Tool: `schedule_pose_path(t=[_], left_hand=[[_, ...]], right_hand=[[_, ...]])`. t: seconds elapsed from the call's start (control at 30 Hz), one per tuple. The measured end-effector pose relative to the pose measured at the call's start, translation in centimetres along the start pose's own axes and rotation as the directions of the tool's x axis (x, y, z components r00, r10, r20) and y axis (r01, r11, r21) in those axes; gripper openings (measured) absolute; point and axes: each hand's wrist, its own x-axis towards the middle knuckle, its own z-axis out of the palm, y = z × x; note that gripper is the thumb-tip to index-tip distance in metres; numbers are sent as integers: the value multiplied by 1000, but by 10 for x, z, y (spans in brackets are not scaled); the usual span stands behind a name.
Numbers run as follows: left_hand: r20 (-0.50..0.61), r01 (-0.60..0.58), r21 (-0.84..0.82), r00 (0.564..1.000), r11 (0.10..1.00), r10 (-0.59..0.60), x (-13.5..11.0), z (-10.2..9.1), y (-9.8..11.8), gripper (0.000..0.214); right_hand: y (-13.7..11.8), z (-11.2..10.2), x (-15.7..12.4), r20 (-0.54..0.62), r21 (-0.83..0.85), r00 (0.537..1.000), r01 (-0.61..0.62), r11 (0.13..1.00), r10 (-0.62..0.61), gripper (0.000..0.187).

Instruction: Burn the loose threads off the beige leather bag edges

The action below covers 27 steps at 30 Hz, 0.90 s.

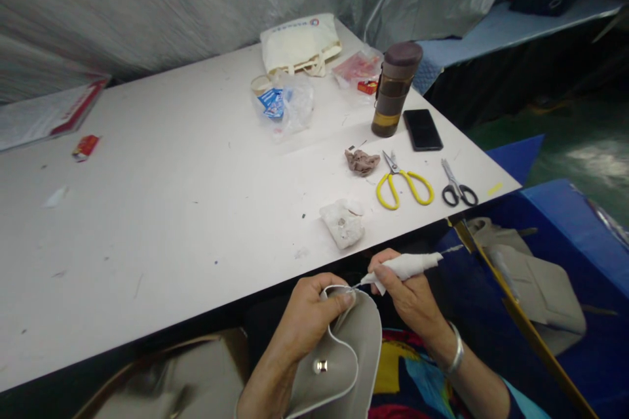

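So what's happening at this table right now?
A person sits at the white table. The left hand pinches the edge of a grey bag flap with a metal snap, while the right hand holds a white cloth to that edge. Yellow-handled scissors, black scissors, a phone and a brown bottle sit untouched on the table.

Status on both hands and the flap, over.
Left hand grips grey flap edge. Right hand holds white cloth roll against it. Nothing between them.

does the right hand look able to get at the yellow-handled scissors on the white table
Probably yes: the yellow-handled scissors lie unobstructed on the white table near its edge, beyond the right hand, though that hand holds a white cloth-wrapped tool.
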Motion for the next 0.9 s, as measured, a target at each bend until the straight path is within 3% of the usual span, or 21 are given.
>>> schedule_pose_path(t=[0.23, 0.43, 0.6, 0.77, 0.9], left_hand=[[25, -3, -107, 1000, 994, 5, 3, 3, -4, 25], [23, 28, -242, 999, 970, -23, 8, 3, -11, 22], [14, 50, -322, 999, 945, -47, 13, 2, -18, 22], [15, 44, -366, 999, 930, -42, 15, -1, -18, 22], [-18, 39, -375, 999, 926, -50, 14, -7, -19, 23]], right_hand=[[-9, -5, 5, 43, -139, 997, 63, 988, -57, 31], [-3, -2, 4, 73, -79, 997, 27, 997, -21, 31], [4, 1, -7, 92, -69, 992, 95, 993, -88, 27], [9, 16, -12, -101, -1, 993, 59, 998, -59, 27], [5, 15, 4, -257, 10, 963, 88, 996, -82, 25]])
